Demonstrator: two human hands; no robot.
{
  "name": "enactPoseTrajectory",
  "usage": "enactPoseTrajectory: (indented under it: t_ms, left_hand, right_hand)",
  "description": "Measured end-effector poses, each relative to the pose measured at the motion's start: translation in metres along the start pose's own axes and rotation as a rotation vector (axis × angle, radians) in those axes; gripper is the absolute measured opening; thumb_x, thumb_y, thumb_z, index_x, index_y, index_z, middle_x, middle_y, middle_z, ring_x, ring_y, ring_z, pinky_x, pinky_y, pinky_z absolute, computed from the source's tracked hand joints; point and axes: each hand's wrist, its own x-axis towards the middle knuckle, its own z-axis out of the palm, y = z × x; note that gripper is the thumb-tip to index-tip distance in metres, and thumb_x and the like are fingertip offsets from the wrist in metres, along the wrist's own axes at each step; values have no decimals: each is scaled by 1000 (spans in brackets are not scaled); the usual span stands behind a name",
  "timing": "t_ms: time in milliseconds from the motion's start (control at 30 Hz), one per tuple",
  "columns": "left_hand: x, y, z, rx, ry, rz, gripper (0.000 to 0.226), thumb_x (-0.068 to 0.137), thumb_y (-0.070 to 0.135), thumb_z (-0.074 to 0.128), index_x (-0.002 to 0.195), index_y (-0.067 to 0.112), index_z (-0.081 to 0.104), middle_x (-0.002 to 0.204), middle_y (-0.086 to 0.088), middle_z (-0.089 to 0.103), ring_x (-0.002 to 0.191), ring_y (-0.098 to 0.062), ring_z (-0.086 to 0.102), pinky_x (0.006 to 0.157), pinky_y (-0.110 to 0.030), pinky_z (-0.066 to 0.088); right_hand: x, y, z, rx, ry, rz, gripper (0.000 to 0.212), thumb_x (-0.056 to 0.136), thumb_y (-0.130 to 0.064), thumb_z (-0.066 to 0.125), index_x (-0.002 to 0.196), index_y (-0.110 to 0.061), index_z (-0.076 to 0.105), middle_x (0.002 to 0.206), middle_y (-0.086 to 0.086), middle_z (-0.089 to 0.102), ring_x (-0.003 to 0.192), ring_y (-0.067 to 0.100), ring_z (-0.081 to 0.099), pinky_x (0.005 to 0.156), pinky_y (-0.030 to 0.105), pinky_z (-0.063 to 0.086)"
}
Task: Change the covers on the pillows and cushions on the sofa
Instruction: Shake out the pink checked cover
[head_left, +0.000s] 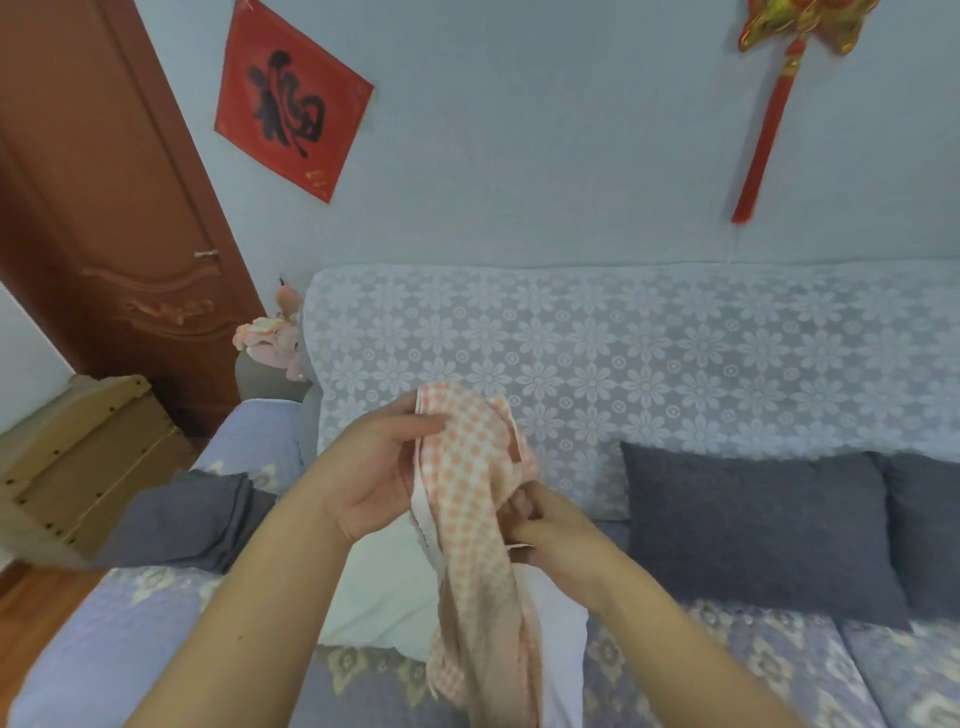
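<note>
Above the sofa seat (171, 634), seen from the head camera, a person holds an orange-and-white checked cover (470, 499) up between both hands. Its upper end sits against the left hand (382, 467), whose fingers curl round the top edge with the palm turned toward the camera. Lower and to the right, the right hand (540, 525) pinches a fold of the same cloth between thumb and fingertips. The cover hangs gathered and rumpled, its long axis running close to vertical, from the left hand's fingers at the top down past the bottom edge of the view. Both bare forearms rise from the lower corners and converge toward the middle, the left one reaching higher.

Directly behind the hanging cloth, a white uncovered pillow (384, 597) lies on the seat. A folded dark grey cloth (197, 519) rests on the sofa's left end. Two dark grey pillows (758, 525) lean against the backrest at the right, touching side by side. A white lace throw (623, 353) with a flower pattern covers the backrest. On the wall hang a red paper square (293, 98) and a red tasselled ornament (769, 119). A brown door (104, 182) stands at the left.
</note>
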Motion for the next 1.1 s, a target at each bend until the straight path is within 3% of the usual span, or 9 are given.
enactPoseTrajectory:
  t_ms: [167, 367, 533, 667, 767, 833, 967, 1033, 1100]
  left_hand:
    - [-5, 3, -19, -99, 45, 127, 44, 98, -7, 41, 135, 9, 59, 129, -19, 67, 119, -35, 65, 102, -50, 53]
    - [-4, -11, -51, 252, 250, 56, 36, 99, -5, 46, 121, 13, 68, 116, -15, 74, 108, -35, 71, 102, -58, 50]
    - [7, -8, -23, 1186, 284, 168, 25, 96, 45, 63, 96, 21, 67, 93, 9, 68, 77, -4, 61, 73, -25, 50]
    - [33, 8, 48, 883, 75, 576, 51, 92, 39, 72, 137, 40, 50, 126, 24, 57, 115, 8, 54, 99, -15, 44]
    - [52, 10, 93, 864, -14, 611, 24, 95, 36, 67, 119, 40, 63, 110, 24, 67, 98, 5, 63, 89, -22, 52]
    - [61, -1, 107, 830, 53, 640, 9, 97, 33, 62, 103, 38, 64, 94, 19, 69, 83, 1, 65, 76, -27, 55]
    - [72, -40, 108, 748, 361, 717, 33, 97, 28, 60, 127, 34, 48, 123, 19, 47, 95, 5, 57, 76, -26, 54]
    - [77, -54, 100, 829, 460, 789, 7, 101, 29, 58, 103, 27, 51, 108, 11, 50, 80, -1, 55, 63, -28, 49]
    - [88, -57, 85, 907, 462, 795, 29, 105, 31, 51, 77, 25, 46, 77, 8, 52, 62, -6, 48, 56, -29, 38]
  right_hand:
    - [-1, -29, -8, -110, 336, -159, 28, 102, -13, 54, 75, -6, 60, 60, -1, 56, 60, 14, 48, 58, 25, 42]
    - [-24, -138, -50, -577, 755, -559, 30, 102, -26, 55, 83, -8, 68, 77, 4, 59, 74, 22, 55, 64, 19, 41]
    - [-50, -224, -38, -469, 489, -831, 22, 102, -18, 55, 92, -17, 74, 81, 3, 73, 80, 18, 71, 76, 31, 61]
    - [-50, -272, -16, -803, 575, -949, 25, 96, -32, 59, 88, -19, 78, 84, 4, 67, 74, 16, 65, 75, 34, 57]
    - [-56, -294, -9, -820, 672, -972, 32, 96, -25, 57, 86, 1, 71, 74, 25, 61, 55, 28, 55, 58, 33, 51]
    - [-61, -303, -10, -737, 713, -952, 24, 97, -18, 52, 91, -1, 68, 62, 20, 62, 47, 26, 59, 50, 37, 53]
    - [-73, -307, -19, -373, 731, -925, 31, 100, -7, 39, 118, -25, 57, 63, 11, 66, 54, 27, 69, 49, 33, 57]
    - [-78, -309, -28, -250, 735, -913, 33, 101, -5, 36, 116, -23, 60, 64, 12, 66, 59, 28, 71, 55, 36, 60]
    - [-80, -309, -41, -233, 780, -901, 30, 103, -9, 36, 110, -17, 64, 64, 9, 67, 63, 26, 72, 61, 36, 61]
